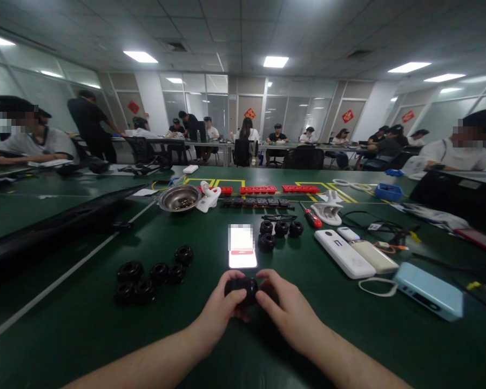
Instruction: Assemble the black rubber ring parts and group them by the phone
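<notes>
Pinching a small black wheel (242,289) from both sides, the left hand (221,307) and right hand (285,309) meet low at the near edge of the green counter (65,324). Their fingers are curled narrowly around it, probably to steady it close under the eyes. Whether it touches the surface I cannot tell. A lit phone (242,247) lies face up just beyond, easy to glance at. Spare wheels (154,273) sit grouped to the left, and a second cluster (277,229) lies past the phone, near a screwdriver (310,215).

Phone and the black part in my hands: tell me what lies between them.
Head view: nothing. Only a narrow strip of bare green mat separates the phone from the black part, gripped by left hand and right hand.
</notes>
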The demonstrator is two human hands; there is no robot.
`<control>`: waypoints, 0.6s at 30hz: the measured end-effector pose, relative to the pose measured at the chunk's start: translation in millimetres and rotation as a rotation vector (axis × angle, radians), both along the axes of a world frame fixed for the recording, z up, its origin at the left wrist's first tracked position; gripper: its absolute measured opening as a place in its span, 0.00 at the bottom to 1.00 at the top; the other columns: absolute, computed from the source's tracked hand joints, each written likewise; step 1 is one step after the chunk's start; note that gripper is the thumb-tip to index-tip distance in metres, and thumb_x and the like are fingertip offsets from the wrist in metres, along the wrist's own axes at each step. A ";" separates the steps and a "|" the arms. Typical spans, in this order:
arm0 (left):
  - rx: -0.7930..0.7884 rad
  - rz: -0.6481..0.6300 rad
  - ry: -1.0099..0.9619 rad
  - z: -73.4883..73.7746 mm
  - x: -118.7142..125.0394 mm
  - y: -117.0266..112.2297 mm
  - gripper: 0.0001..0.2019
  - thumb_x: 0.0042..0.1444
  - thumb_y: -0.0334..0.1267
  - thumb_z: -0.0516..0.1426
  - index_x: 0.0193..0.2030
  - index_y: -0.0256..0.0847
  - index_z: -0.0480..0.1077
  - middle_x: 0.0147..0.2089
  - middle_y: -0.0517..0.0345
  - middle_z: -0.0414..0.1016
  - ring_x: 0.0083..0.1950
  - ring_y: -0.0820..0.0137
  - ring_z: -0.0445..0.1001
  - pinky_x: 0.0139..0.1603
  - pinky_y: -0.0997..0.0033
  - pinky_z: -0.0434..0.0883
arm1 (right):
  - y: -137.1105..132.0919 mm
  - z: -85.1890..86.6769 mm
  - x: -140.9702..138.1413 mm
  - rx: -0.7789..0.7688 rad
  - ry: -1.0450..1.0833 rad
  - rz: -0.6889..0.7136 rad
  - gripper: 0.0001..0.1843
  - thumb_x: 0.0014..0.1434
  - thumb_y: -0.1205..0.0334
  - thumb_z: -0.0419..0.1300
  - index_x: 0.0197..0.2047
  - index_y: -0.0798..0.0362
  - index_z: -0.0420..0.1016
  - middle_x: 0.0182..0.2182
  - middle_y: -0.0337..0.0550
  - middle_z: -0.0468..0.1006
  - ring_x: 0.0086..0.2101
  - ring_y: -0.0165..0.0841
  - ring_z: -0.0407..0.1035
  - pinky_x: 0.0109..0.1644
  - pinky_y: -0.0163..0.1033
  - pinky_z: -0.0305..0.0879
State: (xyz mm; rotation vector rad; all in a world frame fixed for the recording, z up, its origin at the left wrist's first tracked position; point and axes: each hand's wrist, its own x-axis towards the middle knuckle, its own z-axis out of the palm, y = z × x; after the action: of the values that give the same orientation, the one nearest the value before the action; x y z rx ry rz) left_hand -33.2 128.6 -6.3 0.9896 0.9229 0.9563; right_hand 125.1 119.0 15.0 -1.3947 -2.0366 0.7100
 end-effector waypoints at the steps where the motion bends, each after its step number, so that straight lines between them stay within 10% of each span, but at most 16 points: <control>1: 0.015 -0.009 0.004 -1.7 -0.9 -0.2 0.18 0.42 0.40 0.56 0.40 0.40 0.56 0.37 0.57 0.62 0.32 0.71 0.68 0.27 0.71 0.67 | 0.7 -0.1 -0.4 -0.042 -0.017 0.011 0.11 0.57 0.59 0.52 0.41 0.55 0.66 0.30 0.43 0.72 0.31 0.33 0.66 0.34 0.38 0.62; 11: -0.055 -0.037 0.102 -7.4 2.2 7.3 0.23 0.44 0.52 0.52 0.41 0.39 0.52 0.25 0.61 0.65 0.20 0.72 0.68 0.19 0.73 0.63 | 3.8 -7.4 4.2 0.284 -0.054 0.222 0.22 0.52 0.69 0.57 0.51 0.52 0.60 0.41 0.45 0.69 0.40 0.35 0.62 0.45 0.41 0.60; 18: 0.011 -0.016 0.007 -3.7 -0.7 1.1 0.21 0.41 0.43 0.57 0.42 0.40 0.55 0.39 0.55 0.62 0.35 0.69 0.68 0.29 0.71 0.67 | -1.0 -1.4 -1.7 -0.040 0.042 0.014 0.13 0.56 0.61 0.53 0.44 0.55 0.63 0.31 0.43 0.72 0.31 0.34 0.66 0.35 0.40 0.63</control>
State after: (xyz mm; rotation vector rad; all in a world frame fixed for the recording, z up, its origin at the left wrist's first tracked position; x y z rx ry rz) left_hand -33.9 129.7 -10.0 1.0090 0.9150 0.9464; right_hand 123.4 118.0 13.6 -1.3771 -2.0115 0.7834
